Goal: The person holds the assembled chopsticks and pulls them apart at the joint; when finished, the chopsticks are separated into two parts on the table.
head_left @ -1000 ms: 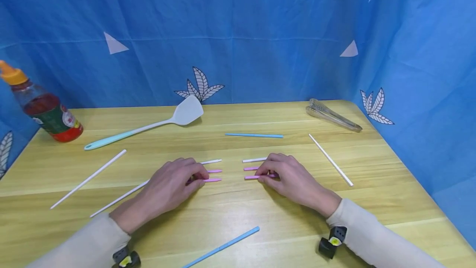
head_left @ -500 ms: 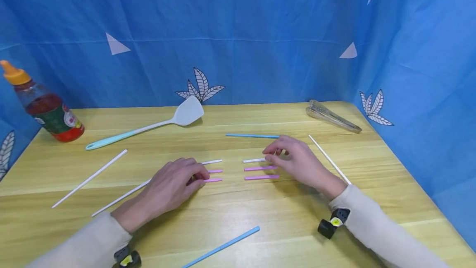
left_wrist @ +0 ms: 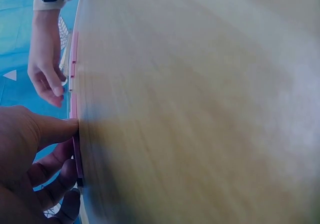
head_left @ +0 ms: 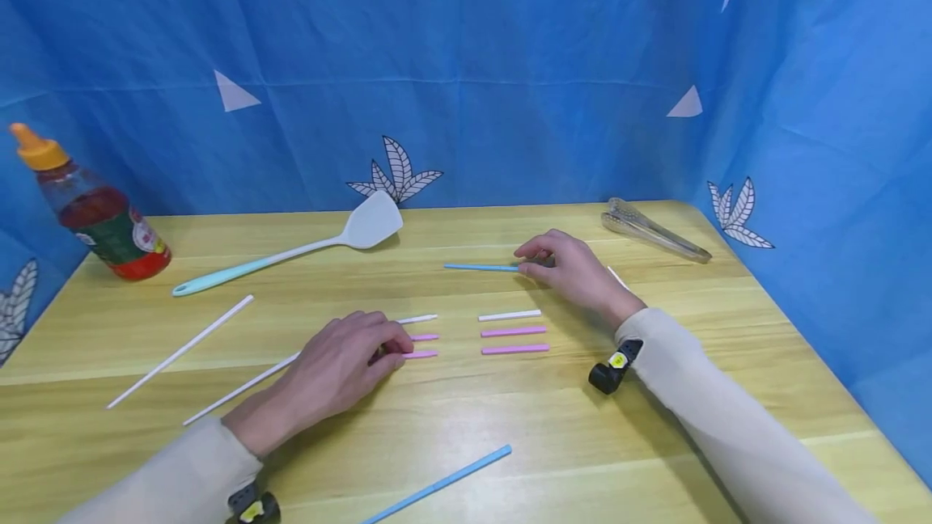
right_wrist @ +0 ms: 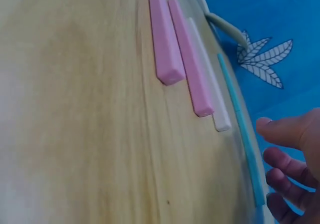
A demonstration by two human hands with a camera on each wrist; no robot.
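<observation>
Left grip: pinching the near pink stick, which lies flat on the desk; tip pokes out right of the fingertips. Left-wrist view has the thumb on one side, bent fingers on the other. Just beyond that pinch: a second pink stick, then a white stick, roughly parallel, tips out to the right, rest hidden by the grip.

Right grip: thumb and fingers spread, loosely bent, at the right end of the far blue stick. That stick lies on the desk and runs left from the fingertips. Right-wrist view shows a gap between thumb and stick; can't tell whether any fingertip touches it.

Near side of the right grip, slightly left: row of three short sticks, well apart from the left grip's fingertips. Order coming nearer: short white stick, upper short pink stick, lower short pink stick.

Near side of both grips: near blue stick, slanted, cut off by the view edge. Left of the left grip: two long white sticks, the closer one partly behind the wrist. Another slim white stick sits partly behind the right wrist.

Beyond the left grip: spatula, head to the right. Farther left: sauce bottle, orange cap. Beyond and right of the right grip: tongs.
</observation>
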